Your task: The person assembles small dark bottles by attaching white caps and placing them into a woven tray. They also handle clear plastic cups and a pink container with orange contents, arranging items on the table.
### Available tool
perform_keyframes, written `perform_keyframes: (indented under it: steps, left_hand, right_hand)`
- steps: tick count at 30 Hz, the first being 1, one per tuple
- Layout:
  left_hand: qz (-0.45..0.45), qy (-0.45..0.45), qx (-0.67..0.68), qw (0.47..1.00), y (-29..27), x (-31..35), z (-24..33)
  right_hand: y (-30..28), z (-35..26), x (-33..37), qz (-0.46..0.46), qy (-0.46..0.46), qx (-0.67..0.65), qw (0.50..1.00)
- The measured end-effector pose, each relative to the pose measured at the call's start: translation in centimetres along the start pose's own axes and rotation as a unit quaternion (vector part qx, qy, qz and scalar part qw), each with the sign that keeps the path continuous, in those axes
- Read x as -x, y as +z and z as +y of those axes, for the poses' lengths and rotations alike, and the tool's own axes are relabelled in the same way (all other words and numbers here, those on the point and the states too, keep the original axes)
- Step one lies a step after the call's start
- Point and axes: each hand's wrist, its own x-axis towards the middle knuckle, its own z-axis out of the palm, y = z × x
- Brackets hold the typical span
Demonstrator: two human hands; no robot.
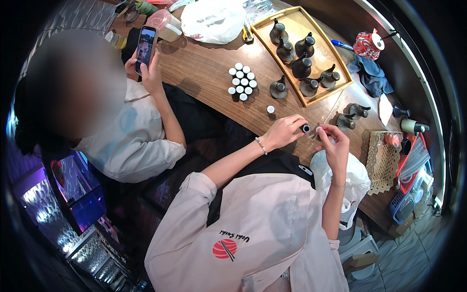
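My left hand (284,132) is closed around a small dark bottle (305,128) whose round mouth faces up. Just to its right, my right hand (335,146) pinches what looks like a small white cap (318,130) between thumb and fingertips. The two hands are close together but apart, over the table's near edge. Beyond the left hand stands a single small bottle with a white cap (271,109). Farther back is a tight cluster of white-capped bottles (244,82). A dark spouted jug (278,88) stands between that cluster and the tray.
A wooden tray (315,101) holds several dark spouted jugs; two more jugs (359,111) stand right of it. A white plastic bag (357,170) hangs by my right forearm. A woven basket (382,168) lies at right. At left a person holds a phone (145,51).
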Motion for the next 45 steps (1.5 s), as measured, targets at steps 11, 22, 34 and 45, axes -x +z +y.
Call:
perform_keyframes:
  steps: [11,22,34,45]
  left_hand:
    - [-0.050,-0.017,0.018,0.998,3.5,1.0,-3.4]
    - [-0.046,-0.021,0.012,0.999,3.5,2.0,-5.3]
    - [-0.058,-0.020,0.042,0.997,3.6,2.1,-6.0]
    - [-0.048,-0.009,0.033,0.998,4.0,2.2,-6.6]
  right_hand:
    - [-0.3,0.5,0.4,0.004,0.037,0.167,0.985]
    - [2.2,5.1,-0.7,0.023,-0.005,0.249,0.968]
    - [3.7,6.2,-1.8,0.024,0.052,0.225,0.973]
    - [4.3,7.1,-3.0,-0.009,0.067,0.212,0.975]
